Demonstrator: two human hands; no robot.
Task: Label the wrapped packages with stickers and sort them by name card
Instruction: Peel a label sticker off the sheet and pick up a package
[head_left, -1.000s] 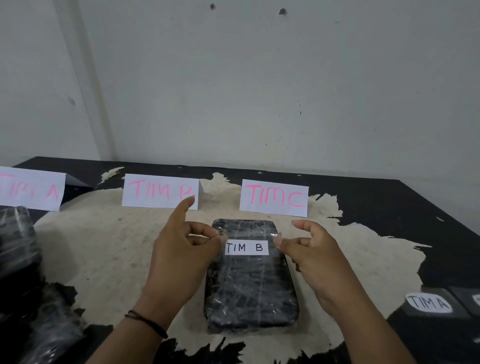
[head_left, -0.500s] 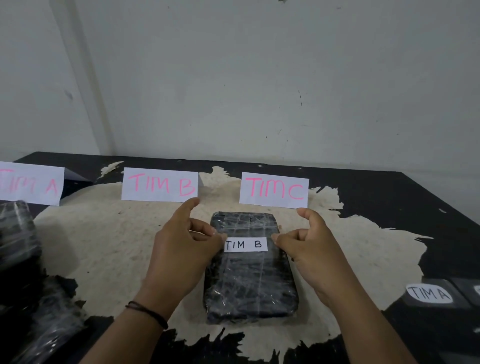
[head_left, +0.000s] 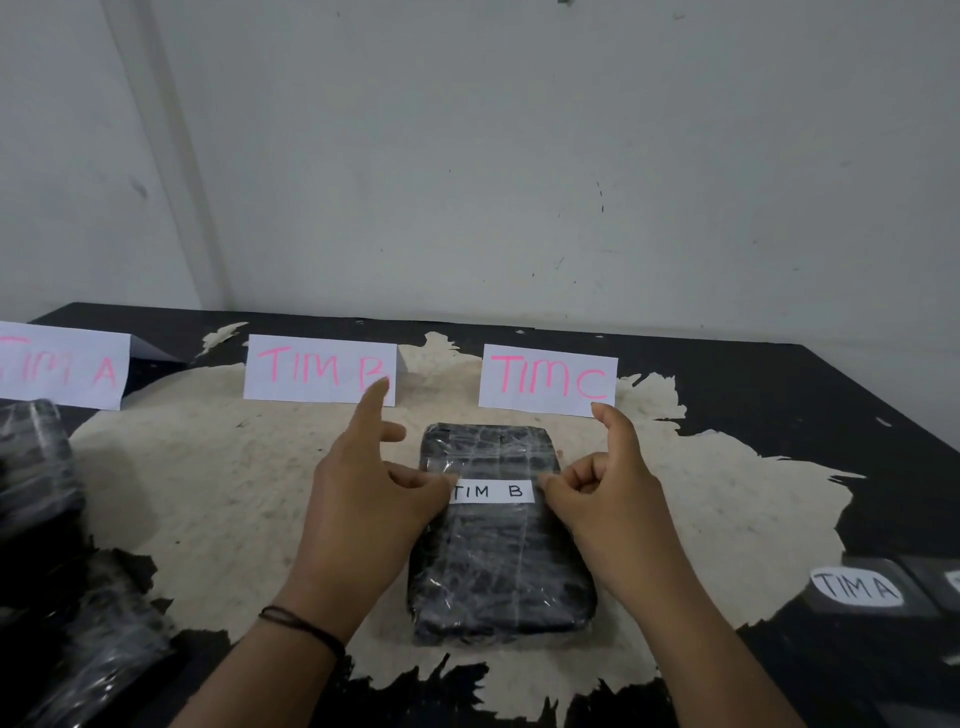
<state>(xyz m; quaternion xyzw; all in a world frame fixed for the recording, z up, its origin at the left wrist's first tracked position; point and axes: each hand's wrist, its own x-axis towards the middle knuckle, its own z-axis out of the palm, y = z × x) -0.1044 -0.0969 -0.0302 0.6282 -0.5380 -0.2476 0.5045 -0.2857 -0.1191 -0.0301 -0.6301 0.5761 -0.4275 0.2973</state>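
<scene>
A black package (head_left: 498, 571) wrapped in clear film lies flat on the table, in front of the gap between the TIM B card (head_left: 317, 371) and the TIM C card (head_left: 548, 379). A white sticker (head_left: 492, 491) reading TIM B lies across its upper half. My left hand (head_left: 363, 504) pinches the sticker's left end, index finger sticking up. My right hand (head_left: 608, 499) pinches the right end with curled fingers, thumb raised. The TIM A card (head_left: 62, 366) stands at the far left.
More film-wrapped black packages sit at the left edge (head_left: 31, 457) and lower left (head_left: 93, 649). An oval TIM A sticker (head_left: 857, 587) lies on a dark sheet at the right. The worn black table (head_left: 779, 395) backs onto a white wall.
Both hands stay at the sticker's ends on the package. My left index finger and right thumb have lifted higher. The package has not moved.
</scene>
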